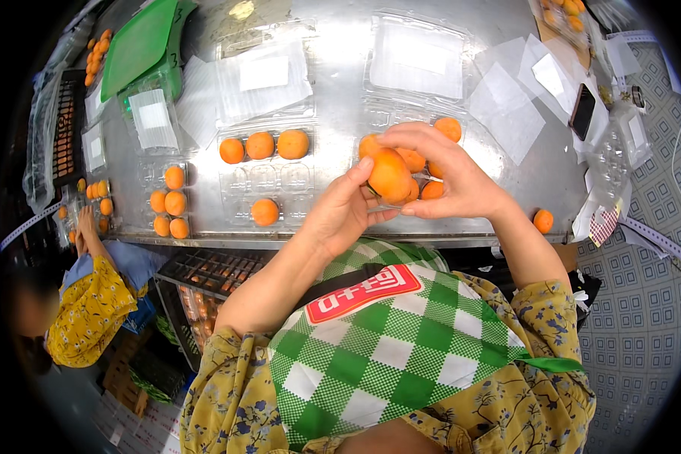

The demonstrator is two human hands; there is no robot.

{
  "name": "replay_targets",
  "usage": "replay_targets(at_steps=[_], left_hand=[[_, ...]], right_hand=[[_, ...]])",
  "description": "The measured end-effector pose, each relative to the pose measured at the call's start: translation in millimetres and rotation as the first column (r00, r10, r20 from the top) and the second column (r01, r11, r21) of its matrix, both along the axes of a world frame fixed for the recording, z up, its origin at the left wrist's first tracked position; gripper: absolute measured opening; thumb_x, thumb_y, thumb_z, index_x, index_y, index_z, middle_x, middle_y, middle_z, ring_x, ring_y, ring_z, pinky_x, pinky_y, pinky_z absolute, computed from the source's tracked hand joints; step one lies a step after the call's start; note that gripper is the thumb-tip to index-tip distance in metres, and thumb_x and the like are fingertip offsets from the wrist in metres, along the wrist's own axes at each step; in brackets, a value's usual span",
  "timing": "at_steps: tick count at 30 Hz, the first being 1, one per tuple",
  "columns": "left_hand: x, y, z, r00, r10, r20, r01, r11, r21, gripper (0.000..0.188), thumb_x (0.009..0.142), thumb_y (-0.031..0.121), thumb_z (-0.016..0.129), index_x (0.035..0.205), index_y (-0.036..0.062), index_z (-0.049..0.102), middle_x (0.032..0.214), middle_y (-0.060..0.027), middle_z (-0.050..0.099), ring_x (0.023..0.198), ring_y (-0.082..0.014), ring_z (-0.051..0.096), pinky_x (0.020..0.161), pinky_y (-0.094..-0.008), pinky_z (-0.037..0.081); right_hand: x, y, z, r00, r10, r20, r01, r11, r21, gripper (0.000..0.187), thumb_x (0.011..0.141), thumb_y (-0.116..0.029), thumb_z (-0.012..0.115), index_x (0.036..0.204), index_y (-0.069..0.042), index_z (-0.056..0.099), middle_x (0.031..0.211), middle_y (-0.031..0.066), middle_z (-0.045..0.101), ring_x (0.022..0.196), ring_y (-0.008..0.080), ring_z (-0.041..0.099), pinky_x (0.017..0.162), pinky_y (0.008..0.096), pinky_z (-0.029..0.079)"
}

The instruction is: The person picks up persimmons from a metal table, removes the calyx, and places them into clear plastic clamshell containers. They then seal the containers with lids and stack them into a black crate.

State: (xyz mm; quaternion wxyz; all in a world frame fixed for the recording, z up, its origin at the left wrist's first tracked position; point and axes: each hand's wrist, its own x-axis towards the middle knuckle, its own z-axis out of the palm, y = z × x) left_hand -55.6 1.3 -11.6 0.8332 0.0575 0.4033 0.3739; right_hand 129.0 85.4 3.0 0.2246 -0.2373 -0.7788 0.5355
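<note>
Between my two hands is a large orange (390, 175), held above a clear plastic tray (367, 125). My left hand (344, 198) grips it from the left, thumb along its side and fingers underneath. My right hand (450, 170) curves round its top and right side, the thumb low near the other fingertips. Several more oranges sit in the tray behind and below my hands, one of them at the back right (447, 129); my fingers partly hide them. To the left, another clear compartment tray (261, 180) has three oranges in its back row and a single orange (265, 212) in front.
Lidded trays with white sheets (420, 57) lie farther back on the metal table. A loose orange (542, 221) rests near the front edge at right, and a phone (583, 111) beyond it. At left are a green scale (140, 45), a filled tray (175, 201) and another person's hand (88, 223).
</note>
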Motion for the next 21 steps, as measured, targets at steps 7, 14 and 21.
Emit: replay_targets(at_steps=[7, 14, 21], left_hand=[[1.9, -7.5, -11.9, 0.993, 0.059, -0.100, -0.042, 0.986, 0.163, 0.058, 0.082, 0.041, 0.067, 0.125, 0.0064, 0.047, 0.115, -0.0057, 0.057, 0.106, -0.0142, 0.054, 0.087, -0.0313, 0.043], [2.6, -6.7, -10.3, 0.966, 0.215, -0.146, -0.144, 0.910, 0.388, 0.065, 0.071, 0.016, 0.080, 0.125, 0.0006, 0.045, 0.120, -0.0083, 0.053, 0.113, -0.0163, 0.051, 0.097, -0.0314, 0.042], [3.3, -7.5, -9.6, 0.968, 0.239, -0.073, -0.189, 0.891, 0.414, 0.067, 0.071, 0.010, 0.078, 0.128, -0.0003, 0.043, 0.122, -0.0102, 0.052, 0.115, -0.0177, 0.050, 0.098, -0.0314, 0.042]], right_hand=[[-1.6, -7.2, -2.8, 1.000, -0.010, 0.005, 0.011, 0.988, -0.152, 0.073, 0.062, -0.013, 0.073, 0.130, -0.013, 0.047, 0.125, 0.0094, 0.049, 0.115, 0.0273, 0.049, 0.097, 0.0385, 0.042], [4.0, -7.0, 2.3, 0.998, -0.045, 0.046, 0.044, 0.999, 0.030, 0.076, 0.057, -0.013, 0.075, 0.128, -0.012, 0.047, 0.126, 0.0078, 0.049, 0.117, 0.0276, 0.047, 0.098, 0.0398, 0.042], [1.3, -5.3, 3.8, 0.999, -0.035, 0.022, 0.033, 0.996, 0.083, 0.070, 0.058, -0.011, 0.074, 0.124, -0.013, 0.051, 0.124, 0.0066, 0.051, 0.117, 0.0270, 0.047, 0.097, 0.0394, 0.042]])
